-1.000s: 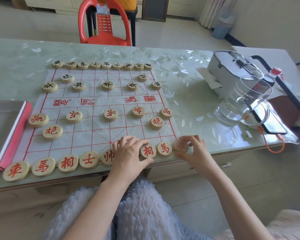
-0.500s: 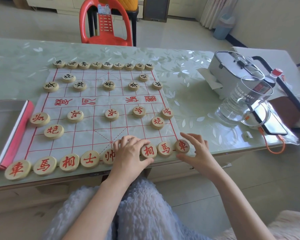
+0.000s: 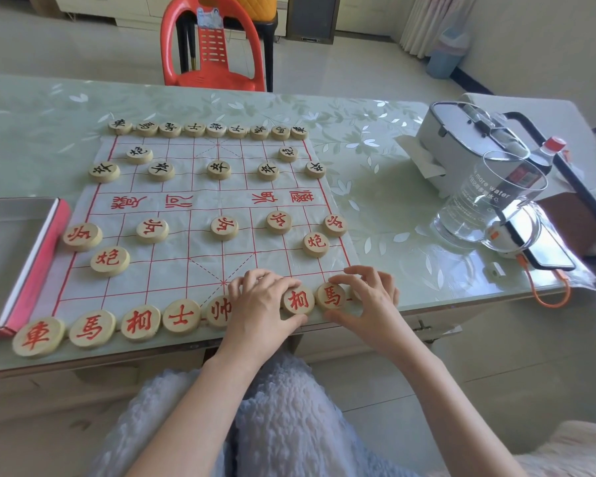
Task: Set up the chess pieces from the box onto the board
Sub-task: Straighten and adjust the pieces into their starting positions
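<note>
Fingers (image 3: 341,278) of the right hand (image 3: 365,297) curl round the red horse piece (image 3: 331,296), thumb at its near edge. The left hand (image 3: 262,304) arches over a hidden piece, grip unclear. Nudge each disc gently onto its crossing on the board (image 3: 186,242), without bumping neighbours beside the fingers.

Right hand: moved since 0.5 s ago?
Yes. The right hand shifted left toward the red horse piece, which stayed put; it now covers the corner piece that showed half a second ago.
</note>
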